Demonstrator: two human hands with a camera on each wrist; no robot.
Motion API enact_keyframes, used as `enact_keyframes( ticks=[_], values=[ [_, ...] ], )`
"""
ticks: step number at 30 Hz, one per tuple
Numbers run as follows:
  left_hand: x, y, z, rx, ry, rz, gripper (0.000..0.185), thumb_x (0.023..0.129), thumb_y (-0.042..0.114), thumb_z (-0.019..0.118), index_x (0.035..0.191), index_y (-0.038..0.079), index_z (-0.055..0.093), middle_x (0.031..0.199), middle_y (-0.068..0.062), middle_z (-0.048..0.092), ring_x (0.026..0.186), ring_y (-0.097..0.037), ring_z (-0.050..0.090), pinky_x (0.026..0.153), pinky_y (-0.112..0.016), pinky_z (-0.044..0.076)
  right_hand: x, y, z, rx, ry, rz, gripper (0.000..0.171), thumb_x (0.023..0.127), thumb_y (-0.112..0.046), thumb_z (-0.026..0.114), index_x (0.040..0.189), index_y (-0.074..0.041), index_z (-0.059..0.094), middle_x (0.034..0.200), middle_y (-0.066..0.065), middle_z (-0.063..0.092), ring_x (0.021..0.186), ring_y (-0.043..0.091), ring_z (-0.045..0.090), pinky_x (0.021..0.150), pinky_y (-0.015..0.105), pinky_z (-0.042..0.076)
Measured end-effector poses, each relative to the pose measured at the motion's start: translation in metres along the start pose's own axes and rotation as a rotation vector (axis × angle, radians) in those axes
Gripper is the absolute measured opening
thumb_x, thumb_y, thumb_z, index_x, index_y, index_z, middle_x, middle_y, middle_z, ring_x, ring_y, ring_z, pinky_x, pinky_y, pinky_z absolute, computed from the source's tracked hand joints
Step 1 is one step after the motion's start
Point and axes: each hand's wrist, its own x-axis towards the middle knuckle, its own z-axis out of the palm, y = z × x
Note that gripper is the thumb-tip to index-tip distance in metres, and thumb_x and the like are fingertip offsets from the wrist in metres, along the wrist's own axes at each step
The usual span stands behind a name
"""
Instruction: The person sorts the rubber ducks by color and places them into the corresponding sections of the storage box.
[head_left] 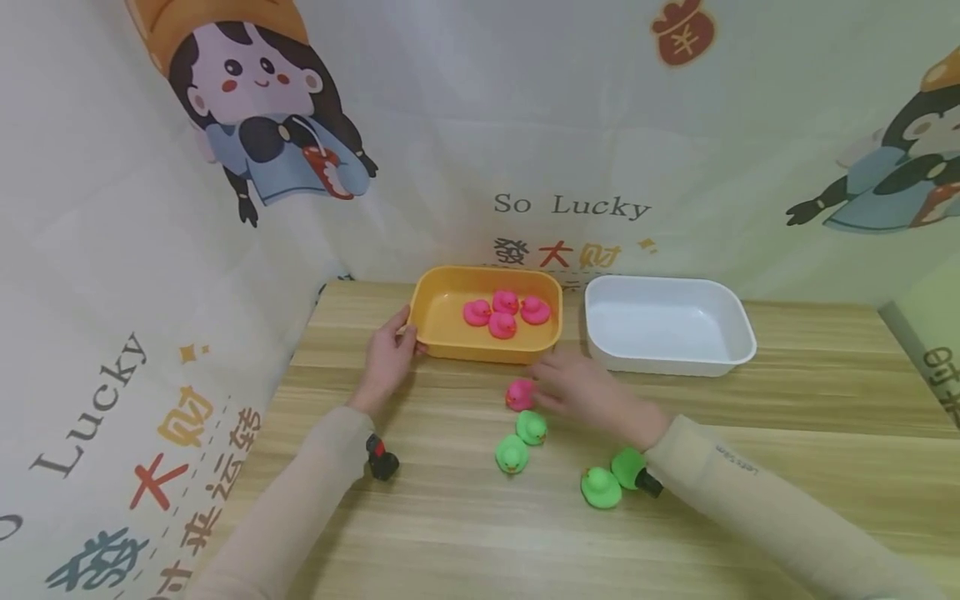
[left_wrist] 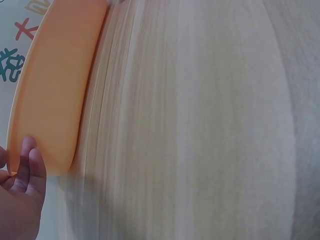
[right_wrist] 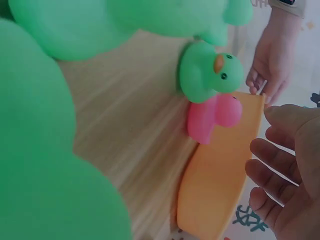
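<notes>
The right hand point(head_left: 581, 387) reaches with loosely spread fingers toward a pink duck point(head_left: 519, 394) on the worktop point(head_left: 787, 467), fingertips touching or just beside it and nothing yet gripped, while the left hand point(head_left: 390, 354) grips the near left corner of the orange tray point(head_left: 442, 343); four pink ducks point(head_left: 504, 312) already sit in that tray, a white tray point(head_left: 738, 354) stands just to its right, and four green ducks lie near the right forearm, two of them point(head_left: 521, 442) just below the pink one and two more point(head_left: 611, 479) by the sleeve. From the left wrist, the left hand point(left_wrist: 20, 200) shows fingers curled against the orange tray's point(left_wrist: 50, 90) end wall, the bare worktop point(left_wrist: 200, 125) stretching beside it. From the right wrist, the right hand point(right_wrist: 285, 175) is open, fingers relaxed and apart from the pink duck point(right_wrist: 210, 117), which leans against the orange tray's point(right_wrist: 215, 185) wall with a green duck point(right_wrist: 207, 72) touching it from behind; the left hand point(right_wrist: 272, 62) holds the tray's far end. The step in hand appears to be picking up the last loose pink duck; the next move calls for closing the fingers round it without knocking the green neighbour, then lifting it over the tray's wall.
</notes>
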Motion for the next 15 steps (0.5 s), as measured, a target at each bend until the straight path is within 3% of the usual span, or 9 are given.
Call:
enact_keyframes(
  ticks=[10, 15],
  values=[
    [0.002, -0.002, 0.000, -0.012, -0.001, 0.009, 0.048, 0.100, 0.012, 0.043, 0.145, 0.001, 0.030, 0.133, -0.019, 0.048, 0.078, -0.021, 0.063, 0.072, -0.033, 0.057, 0.008, -0.002, 0.014, 0.012, -0.103, 0.045, 0.036, 0.089, -0.033, 0.063, 0.121, -0.015, 0.061, 0.106, -0.003, 0.061, 0.098, 0.014, 0.055, 0.087, 0.032, 0.049],
    [0.000, -0.001, 0.000, 0.001, 0.002, 0.016, 0.048, 0.099, 0.012, 0.043, 0.144, 0.000, 0.031, 0.132, -0.020, 0.049, 0.076, -0.020, 0.063, 0.074, -0.037, 0.057, 0.015, -0.004, 0.017, 0.014, -0.146, 0.050, 0.030, 0.090, -0.032, 0.062, 0.116, -0.016, 0.063, 0.101, -0.005, 0.060, 0.094, 0.013, 0.055, 0.084, 0.031, 0.050]
  ],
)
